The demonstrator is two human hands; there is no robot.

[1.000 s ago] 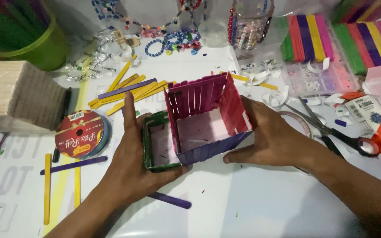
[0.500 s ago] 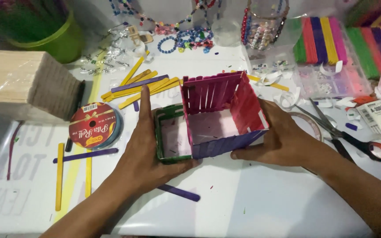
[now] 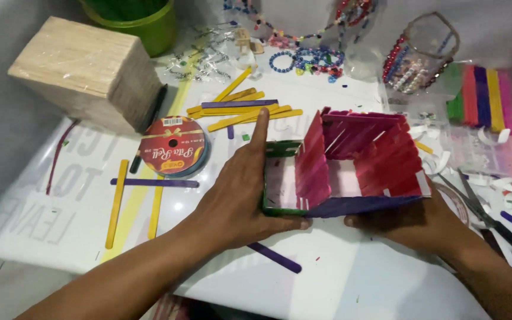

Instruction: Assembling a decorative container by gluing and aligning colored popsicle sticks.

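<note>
A small open box (image 3: pixel 357 163) made of coloured craft sticks, with pink and red walls and a purple front edge, stands on the white table (image 3: pixel 351 284). A low green stick frame (image 3: pixel 280 178) adjoins its left side. My left hand (image 3: pixel 238 192) wraps around the green frame, thumb along the front and index finger pointing up the left edge. My right hand (image 3: pixel 413 222) grips the box at its front right corner from below. Both hands hold the stick structure together.
Loose yellow and purple sticks (image 3: pixel 238 109) lie behind the box, others at the left (image 3: pixel 117 201) and one purple stick (image 3: pixel 274 258) in front. A ribbon spool (image 3: pixel 172 153), a wooden stick block (image 3: pixel 87 71), a green cup (image 3: pixel 143 21), beads (image 3: pixel 303 59), coloured stick packs (image 3: pixel 484 98) and scissors (image 3: pixel 484 210) surround the work.
The view has shifted, so the box now sits further right in frame. Both hands keep their grip on the box and green frame; the structure looks slightly turned.
</note>
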